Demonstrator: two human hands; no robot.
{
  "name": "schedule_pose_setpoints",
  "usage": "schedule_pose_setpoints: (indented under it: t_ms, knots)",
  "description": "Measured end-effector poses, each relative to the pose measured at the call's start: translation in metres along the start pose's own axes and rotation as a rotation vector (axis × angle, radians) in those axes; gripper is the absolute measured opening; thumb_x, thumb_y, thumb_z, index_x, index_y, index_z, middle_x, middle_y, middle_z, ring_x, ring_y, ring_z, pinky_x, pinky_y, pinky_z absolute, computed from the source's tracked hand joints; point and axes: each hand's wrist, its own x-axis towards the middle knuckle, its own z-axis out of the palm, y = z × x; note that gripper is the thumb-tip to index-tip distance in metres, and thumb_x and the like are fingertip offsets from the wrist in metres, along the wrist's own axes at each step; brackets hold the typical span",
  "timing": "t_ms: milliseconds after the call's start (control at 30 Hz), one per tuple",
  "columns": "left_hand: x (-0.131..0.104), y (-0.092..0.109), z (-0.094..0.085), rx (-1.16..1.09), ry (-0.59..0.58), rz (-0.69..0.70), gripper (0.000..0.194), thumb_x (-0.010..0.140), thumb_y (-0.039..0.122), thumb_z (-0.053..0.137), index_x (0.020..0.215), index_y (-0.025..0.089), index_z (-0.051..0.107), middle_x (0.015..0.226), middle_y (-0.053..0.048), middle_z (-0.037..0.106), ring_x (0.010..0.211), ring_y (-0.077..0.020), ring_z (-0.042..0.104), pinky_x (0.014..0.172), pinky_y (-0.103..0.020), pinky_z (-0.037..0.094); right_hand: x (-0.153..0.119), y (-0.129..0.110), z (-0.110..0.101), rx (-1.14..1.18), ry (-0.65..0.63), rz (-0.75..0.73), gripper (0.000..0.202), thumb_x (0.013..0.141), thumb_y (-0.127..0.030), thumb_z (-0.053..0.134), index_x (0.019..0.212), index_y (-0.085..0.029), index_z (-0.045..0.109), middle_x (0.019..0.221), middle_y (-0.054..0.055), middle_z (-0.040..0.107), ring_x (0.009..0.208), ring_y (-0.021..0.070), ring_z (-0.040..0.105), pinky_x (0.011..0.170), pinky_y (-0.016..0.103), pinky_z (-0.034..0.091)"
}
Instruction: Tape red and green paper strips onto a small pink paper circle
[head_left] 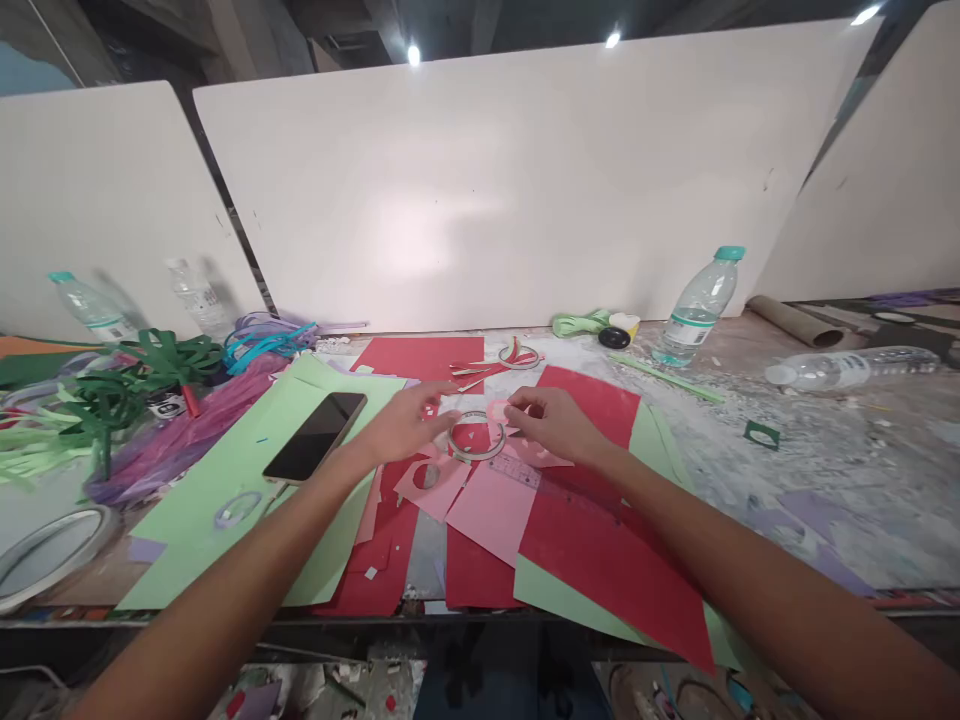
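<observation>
My left hand [409,420] is over the red and pink paper, its fingers bent beside a round ring [477,455]; what its fingertips hold, if anything, is too small to tell. My right hand [551,420] pinches a small pink paper piece [498,410] at the ring's right edge. Below the ring lie a pink sheet with a round hole [450,485] and another pink sheet [491,510]. A clear ruler [555,490] rests across the pink and red paper. Red sheets [615,570] spread under and beside my right forearm.
A phone [315,437] lies on green paper [187,520] at the left. Green paper strips [176,365] and a tape roll [52,550] are farther left. One bottle [697,310] stands at the right; another [851,368] lies down. A cardboard tube [795,322] rests behind.
</observation>
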Motion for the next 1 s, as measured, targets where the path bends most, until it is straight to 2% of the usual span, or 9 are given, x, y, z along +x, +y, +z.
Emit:
schedule_pose_setpoints:
  t_ms: [67, 133, 200, 267, 400, 567, 667, 800, 1000]
  knots:
    - [0.012, 0.021, 0.014, -0.198, -0.028, 0.067, 0.041, 0.085, 0.05, 0.054, 0.117, 0.025, 0.061, 0.119, -0.005, 0.063, 0.098, -0.022, 0.06, 0.082, -0.032, 0.047, 0.0, -0.003, 0.003, 0.079, 0.004, -0.015, 0.026, 0.083, -0.039, 0.053, 0.069, -0.019, 0.059, 0.067, 0.001, 0.058, 0.058, 0.0134, 0.05, 0.053, 0.026, 0.036]
    - [0.022, 0.034, 0.024, -0.302, -0.045, 0.09, 0.032, 0.086, 0.049, 0.053, 0.097, 0.022, 0.066, 0.095, -0.003, 0.067, 0.08, -0.0176, 0.06, 0.067, -0.027, 0.045, 0.001, -0.004, 0.005, 0.169, 0.014, -0.007, 0.027, 0.083, -0.042, 0.056, 0.072, -0.018, 0.06, 0.068, 0.001, 0.057, 0.059, 0.0134, 0.051, 0.053, 0.026, 0.037]
    - [0.027, 0.038, 0.03, -0.382, -0.039, 0.07, 0.033, 0.086, 0.049, 0.053, 0.079, 0.019, 0.064, 0.073, 0.0, 0.06, 0.064, -0.0135, 0.052, 0.056, -0.025, 0.038, 0.002, -0.003, 0.006, 0.26, 0.019, 0.01, 0.027, 0.083, -0.043, 0.058, 0.073, -0.018, 0.06, 0.067, 0.0, 0.056, 0.056, 0.0127, 0.05, 0.051, 0.026, 0.039]
    - [0.027, 0.035, 0.033, -0.475, -0.031, 0.044, 0.034, 0.086, 0.047, 0.054, 0.072, 0.017, 0.06, 0.065, 0.002, 0.052, 0.057, -0.0108, 0.044, 0.053, -0.024, 0.034, 0.002, 0.0, 0.006, 0.33, 0.01, 0.039, 0.026, 0.082, -0.042, 0.059, 0.073, -0.018, 0.06, 0.065, -0.001, 0.055, 0.052, 0.0116, 0.05, 0.05, 0.026, 0.041]
    - [0.022, 0.027, 0.038, -0.587, -0.051, 0.009, 0.032, 0.086, 0.045, 0.055, 0.072, 0.016, 0.06, 0.063, 0.003, 0.048, 0.056, -0.0095, 0.04, 0.053, -0.023, 0.031, 0.002, 0.005, 0.006, 0.402, -0.041, 0.065, 0.022, 0.081, -0.038, 0.062, 0.072, -0.017, 0.058, 0.063, -0.002, 0.053, 0.051, 0.0105, 0.051, 0.049, 0.024, 0.041]
    - [0.02, 0.024, 0.04, -0.675, -0.096, -0.006, 0.03, 0.084, 0.045, 0.058, 0.082, 0.017, 0.066, 0.067, 0.001, 0.053, 0.059, -0.0106, 0.046, 0.056, -0.023, 0.036, 0.0, 0.003, 0.005, 0.485, -0.057, 0.087, 0.021, 0.08, -0.037, 0.063, 0.072, -0.017, 0.058, 0.062, -0.003, 0.053, 0.049, 0.0094, 0.051, 0.049, 0.024, 0.04]
    - [0.018, 0.025, 0.039, -0.676, -0.047, -0.019, 0.029, 0.081, 0.046, 0.062, 0.08, 0.017, 0.066, 0.069, 0.001, 0.055, 0.06, -0.0107, 0.047, 0.056, -0.023, 0.037, -0.002, -0.002, 0.003, 0.527, -0.086, 0.078, 0.021, 0.078, -0.037, 0.065, 0.072, -0.017, 0.059, 0.062, -0.003, 0.052, 0.049, 0.0092, 0.051, 0.05, 0.024, 0.041]
    - [0.016, 0.031, 0.036, -0.801, 0.062, -0.009, 0.027, 0.078, 0.045, 0.068, 0.082, 0.018, 0.064, 0.074, 0.001, 0.058, 0.063, -0.0102, 0.051, 0.059, -0.023, 0.041, -0.005, -0.009, 0.002, 0.535, -0.09, 0.093, 0.021, 0.074, -0.036, 0.069, 0.073, -0.016, 0.061, 0.064, -0.003, 0.054, 0.049, 0.0089, 0.05, 0.05, 0.024, 0.04]
    - [0.014, 0.036, 0.029, -0.8, 0.111, 0.006, 0.027, 0.078, 0.045, 0.068, 0.081, 0.018, 0.067, 0.078, -0.001, 0.062, 0.069, -0.0122, 0.054, 0.065, -0.026, 0.045, -0.006, -0.013, 0.0, 0.543, -0.077, 0.079, 0.018, 0.077, -0.033, 0.066, 0.074, -0.016, 0.061, 0.069, -0.001, 0.057, 0.05, 0.0083, 0.05, 0.051, 0.024, 0.042]
